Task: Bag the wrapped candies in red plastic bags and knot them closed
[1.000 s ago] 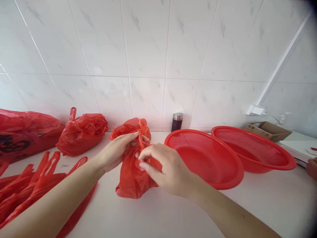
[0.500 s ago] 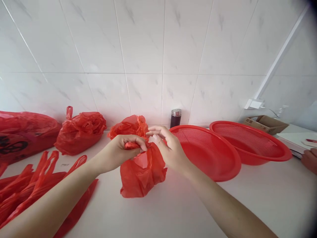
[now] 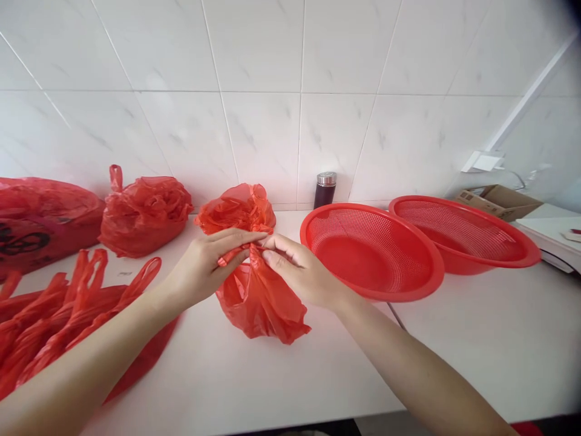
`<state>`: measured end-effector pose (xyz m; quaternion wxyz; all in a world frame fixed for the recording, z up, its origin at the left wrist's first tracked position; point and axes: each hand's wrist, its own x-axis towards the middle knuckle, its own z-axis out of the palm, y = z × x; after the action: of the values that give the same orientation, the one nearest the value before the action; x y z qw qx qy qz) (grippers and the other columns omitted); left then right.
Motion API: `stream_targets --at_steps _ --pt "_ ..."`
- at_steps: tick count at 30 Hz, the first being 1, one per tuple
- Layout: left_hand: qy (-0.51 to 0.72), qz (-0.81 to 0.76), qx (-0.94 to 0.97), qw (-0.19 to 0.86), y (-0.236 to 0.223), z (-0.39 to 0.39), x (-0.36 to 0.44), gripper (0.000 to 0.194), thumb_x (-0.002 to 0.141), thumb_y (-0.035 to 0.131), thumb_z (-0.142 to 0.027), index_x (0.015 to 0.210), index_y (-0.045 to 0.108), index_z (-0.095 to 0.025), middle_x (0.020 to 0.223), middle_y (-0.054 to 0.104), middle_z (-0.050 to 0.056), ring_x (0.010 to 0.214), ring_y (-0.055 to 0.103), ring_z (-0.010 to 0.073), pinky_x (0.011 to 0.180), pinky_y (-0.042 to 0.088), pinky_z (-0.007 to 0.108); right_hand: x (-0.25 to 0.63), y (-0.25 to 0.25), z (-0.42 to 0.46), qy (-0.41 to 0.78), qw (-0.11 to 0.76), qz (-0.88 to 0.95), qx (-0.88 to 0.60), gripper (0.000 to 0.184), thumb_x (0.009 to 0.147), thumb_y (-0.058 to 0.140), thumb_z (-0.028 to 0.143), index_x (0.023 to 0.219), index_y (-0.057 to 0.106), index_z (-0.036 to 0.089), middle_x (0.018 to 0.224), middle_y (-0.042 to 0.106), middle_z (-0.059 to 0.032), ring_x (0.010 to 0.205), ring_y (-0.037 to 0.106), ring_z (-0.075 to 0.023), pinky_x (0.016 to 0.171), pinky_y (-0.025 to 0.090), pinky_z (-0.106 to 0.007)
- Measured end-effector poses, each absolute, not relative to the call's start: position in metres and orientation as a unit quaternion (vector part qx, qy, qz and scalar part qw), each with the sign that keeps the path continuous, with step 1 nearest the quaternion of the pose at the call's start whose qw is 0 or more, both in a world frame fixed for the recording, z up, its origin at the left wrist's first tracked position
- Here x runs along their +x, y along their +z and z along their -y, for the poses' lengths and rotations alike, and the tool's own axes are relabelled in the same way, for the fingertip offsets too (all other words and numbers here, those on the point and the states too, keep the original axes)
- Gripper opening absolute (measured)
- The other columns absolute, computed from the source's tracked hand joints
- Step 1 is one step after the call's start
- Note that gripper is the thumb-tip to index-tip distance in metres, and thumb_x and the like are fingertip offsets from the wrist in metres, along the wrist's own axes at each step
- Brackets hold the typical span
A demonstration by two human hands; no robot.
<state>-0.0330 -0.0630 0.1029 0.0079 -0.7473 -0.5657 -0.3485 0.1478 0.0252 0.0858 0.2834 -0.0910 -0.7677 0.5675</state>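
- Lying nearest, lower left: red carrier bags (image 3: 86, 315), several, handles raised, partly under the left forearm.
- Left hand (image 3: 202, 266), one: fingers and thumb pinching gathered red plastic, a short end poking out below the fingers.
- Right hand (image 3: 302, 272), one: thumb and fingertips pinching the same plastic, just beside the left fingertips.
- Red bag (image 3: 265, 303), one: twisted at the top between both hands, body fanning toward the front over the white table (image 3: 254, 387).
- Crumpled red bundle (image 3: 236, 206), directly behind the hands; whether it is part of the held bag, cannot tell.
- Perforated red basins, two: nearer one (image 3: 372, 251) right of the hands, second (image 3: 472, 233) beyond it.
- Bulging red bag (image 3: 145, 221), left, one loop upright.
- Dark flask (image 3: 325, 192), silver lid, near the tiled wall (image 3: 263, 54).
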Motion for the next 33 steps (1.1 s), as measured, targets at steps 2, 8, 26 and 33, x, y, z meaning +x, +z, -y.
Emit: stream_targets --at_steps 2,8,26,33 --pt "-0.317 0.612 -0.723 -0.048 0.094 0.069 -0.048 0.034 0.096 0.045 -0.037 0.123 0.063 -0.027 0.116 0.072 0.003 0.103 0.066 0.0195 0.088 0.051 0.03 0.156 0.078 -0.018 0.535 0.282 0.788 -0.118 0.019 0.1 0.041 0.031 0.087 0.05 0.021 0.086 0.053 0.0019 0.077 0.048 -0.0113 0.074 0.042 -0.027" --pt "-0.295 0.747 -0.575 -0.157 0.074 0.084 -0.127 0.047 0.086 0.047 -0.061 0.085 0.075 -0.024 0.097 0.077 0.003 0.097 0.064 0.0262 0.098 0.044 0.038 0.201 0.017 -0.014 0.49 0.24 0.822 -0.163 0.018 0.1 0.04 0.026 0.085 0.05 0.021 0.096 0.053 -0.001 0.086 0.05 -0.0134 0.08 0.041 -0.029" --pt "-0.305 0.719 -0.614 -0.112 -0.024 -0.009 -0.067 0.038 0.096 0.03 -0.048 0.084 0.056 -0.023 0.068 0.062 0.0 0.062 0.057 0.019 0.066 0.044 0.031 0.151 -0.039 -0.009 0.415 0.228 0.832 -0.288 0.037 0.085 0.044 0.011 0.117 0.05 0.028 0.101 0.067 -0.0011 0.085 0.064 -0.0178 0.075 0.049 -0.031" --pt "-0.18 0.74 -0.642 -0.09 -0.035 -0.017 -0.069 0.031 0.096 0.033 -0.038 0.096 0.062 -0.027 0.072 0.066 0.001 0.067 0.062 0.0206 0.063 0.042 0.03 0.18 -0.058 -0.017 0.389 0.231 0.849 -0.274 0.042 0.084 0.042 0.007 0.115 0.059 0.028 0.112 0.065 -0.0017 0.099 0.063 -0.0169 0.085 0.049 -0.03"
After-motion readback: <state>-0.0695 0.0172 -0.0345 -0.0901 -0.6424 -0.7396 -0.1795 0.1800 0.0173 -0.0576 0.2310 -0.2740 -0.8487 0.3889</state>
